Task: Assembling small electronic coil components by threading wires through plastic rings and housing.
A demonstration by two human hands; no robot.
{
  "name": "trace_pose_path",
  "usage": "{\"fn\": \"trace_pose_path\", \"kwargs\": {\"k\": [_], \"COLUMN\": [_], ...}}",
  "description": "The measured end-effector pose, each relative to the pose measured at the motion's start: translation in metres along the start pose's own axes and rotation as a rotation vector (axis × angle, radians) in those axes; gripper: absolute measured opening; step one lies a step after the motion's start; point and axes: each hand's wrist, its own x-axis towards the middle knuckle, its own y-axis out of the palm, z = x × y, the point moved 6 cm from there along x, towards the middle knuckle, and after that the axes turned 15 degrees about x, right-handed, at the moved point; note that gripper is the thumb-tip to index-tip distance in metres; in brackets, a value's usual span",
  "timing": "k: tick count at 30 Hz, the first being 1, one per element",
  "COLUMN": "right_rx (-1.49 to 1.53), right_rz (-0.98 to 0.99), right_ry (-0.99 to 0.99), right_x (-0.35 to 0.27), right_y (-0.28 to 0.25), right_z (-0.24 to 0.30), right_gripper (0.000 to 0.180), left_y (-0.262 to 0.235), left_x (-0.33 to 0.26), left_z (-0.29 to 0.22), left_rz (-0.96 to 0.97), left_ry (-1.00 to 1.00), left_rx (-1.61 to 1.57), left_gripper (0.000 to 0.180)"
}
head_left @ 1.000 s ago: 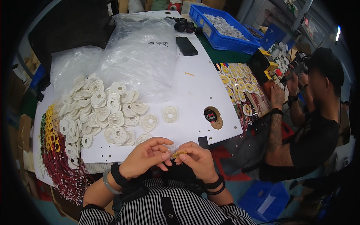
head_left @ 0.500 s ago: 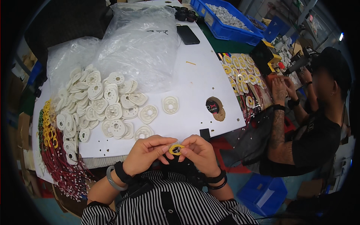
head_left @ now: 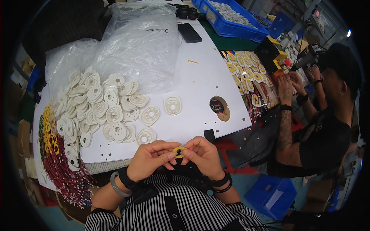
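Both hands meet at the table's near edge around a small part with a yellow ring (head_left: 180, 148). My left hand (head_left: 151, 158) pinches its left side between thumb and fingers. On its right side, the thumb and fingertips of my right hand (head_left: 203, 157) are pressed against it. The ring's middle looks dark, and its underside is hidden by my fingers. Just beyond my hands lie round-cornered white plastic plates with holes, heaped in a pile (head_left: 99, 109). One white plate (head_left: 172, 105) lies apart from the pile.
Large clear plastic bags (head_left: 138, 46) lie behind the pile, beside a black phone (head_left: 189, 33). Yellow rings with red wires (head_left: 52, 154) hang at the left edge. A hole (head_left: 226, 114) pierces the white tabletop (head_left: 200, 88). A co-worker (head_left: 320, 142) works at right, near a blue bin (head_left: 231, 32).
The yellow ring has tilted a little in my fingers, and both hands have shifted slightly. The whole view has moved a little; the pile looks the same.
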Motion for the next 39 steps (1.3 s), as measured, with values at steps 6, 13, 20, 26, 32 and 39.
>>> {"fn": "trace_pose_path", "kwargs": {"k": [6, 13, 20, 26, 32, 39], "right_rx": [0.002, -0.006, -0.04, -0.167, -0.058, -0.207], "right_rz": [0.028, 0.015, -0.049, -0.071, 0.011, -0.047], "right_ry": [0.031, 0.068, 0.008, -0.003, 0.064, -0.187], "right_x": [-0.001, -0.003, -0.003, -0.005, -0.008, -0.01], "right_y": [-0.001, 0.0, 0.002, 0.002, 0.003, 0.005], "right_z": [0.0, -0.001, 0.0, 0.0, -0.004, 0.004], "right_gripper": [0.012, 0.013, 0.019, 0.022, 0.023, 0.016], "left_y": [0.0, 0.002, 0.006, 0.005, 0.003, 0.011], "left_x": [-0.001, -0.003, -0.008, -0.01, -0.009, -0.008], "left_z": [0.002, 0.003, 0.0, -0.006, -0.016, -0.024], "left_rz": [0.002, 0.023, -0.019, -0.077, -0.137, -0.15], "left_ry": [-0.005, -0.002, -0.002, 0.037, 0.159, 0.173], "left_rx": [-0.018, -0.025, -0.027, 0.096, 0.384, 0.425], "left_gripper": [0.03, 0.03, 0.028, 0.028, 0.027, 0.027]}}
